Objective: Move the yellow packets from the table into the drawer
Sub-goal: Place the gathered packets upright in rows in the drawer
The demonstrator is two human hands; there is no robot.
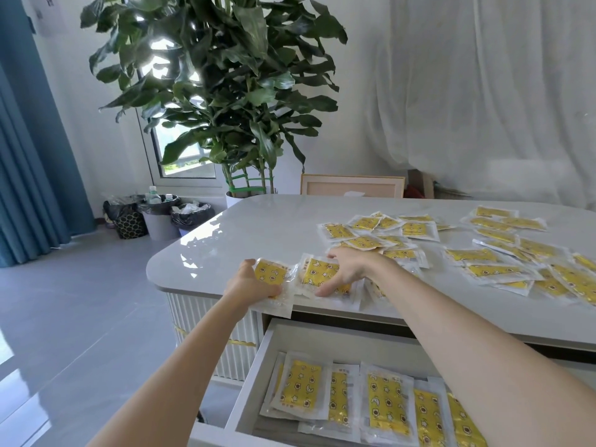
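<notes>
Big plant [219,91] behind the counter [258,227], blue curtain [29,156] far left, bins [161,217] on the floor by the window. Drawer [248,391] stands pulled out under the counter's near edge — drawer packets [388,398] lie flat inside, overlapping. Loose packets [483,256], all yellow, are scattered over the counter's right half. Left hand [254,282] grips the edge packet [274,272], fingers curled round its left side; it overhangs the counter edge above the drawer. Right hand [345,269] just beside — fingers bent over the second packet [317,274], thumb at its near edge, holding it from above on the counter.
</notes>
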